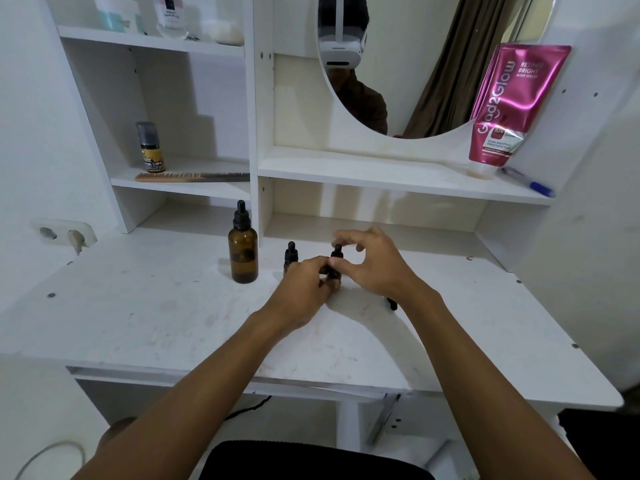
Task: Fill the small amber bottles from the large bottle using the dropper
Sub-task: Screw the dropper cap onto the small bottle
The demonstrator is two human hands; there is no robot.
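The large amber bottle (243, 252) stands upright on the white desk (156, 306), its black dropper cap on. To its right stands a small amber bottle (290, 256) with a black dropper cap, partly hidden behind my left hand (306, 287). My left hand grips the body of a second small amber bottle (334, 273) on the desk. My right hand (372, 263) pinches that bottle's black dropper cap (336, 252) between thumb and fingers. A small black object (392, 303) peeks out under my right wrist; what it is cannot be made out.
Shelves rise behind the desk, with a comb (192, 176) and a small yellow-labelled bottle (151, 148) at the left. A pink tube (512, 105) and a blue pen (528, 183) sit on the right shelf under an oval mirror (415, 64). A wall socket (64, 232) is at the left.
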